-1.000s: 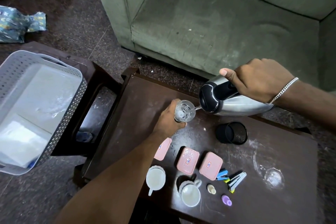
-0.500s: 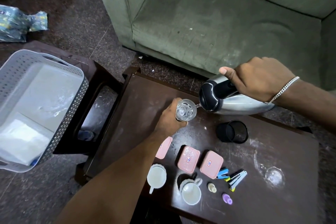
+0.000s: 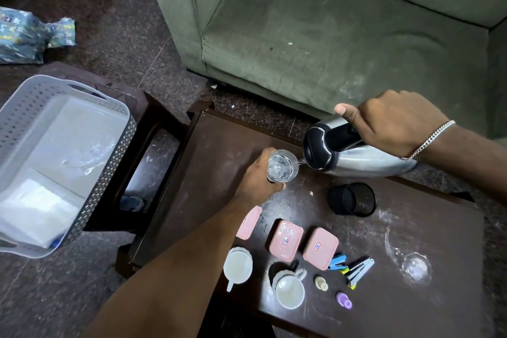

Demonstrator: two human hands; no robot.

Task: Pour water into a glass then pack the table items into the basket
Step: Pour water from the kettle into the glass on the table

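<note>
My left hand grips a clear glass over the dark wooden table; water ripples inside it. My right hand holds the black handle of a steel kettle, tipped left with its spout at the glass rim and a thin stream running in. On the table lie three pink lidded boxes, two white cups, a black mesh holder, staplers and small caps. The grey perforated basket stands on a stool at the left, white paper inside.
A green sofa stands just behind the table. A dark stool under the basket touches the table's left end. A crumpled printed bag lies on the floor at far left. A water ring marks the table's right part.
The pouring continues and the water in the glass has risen a little. Both hands hold nearly the same place; the view has shifted slightly.
</note>
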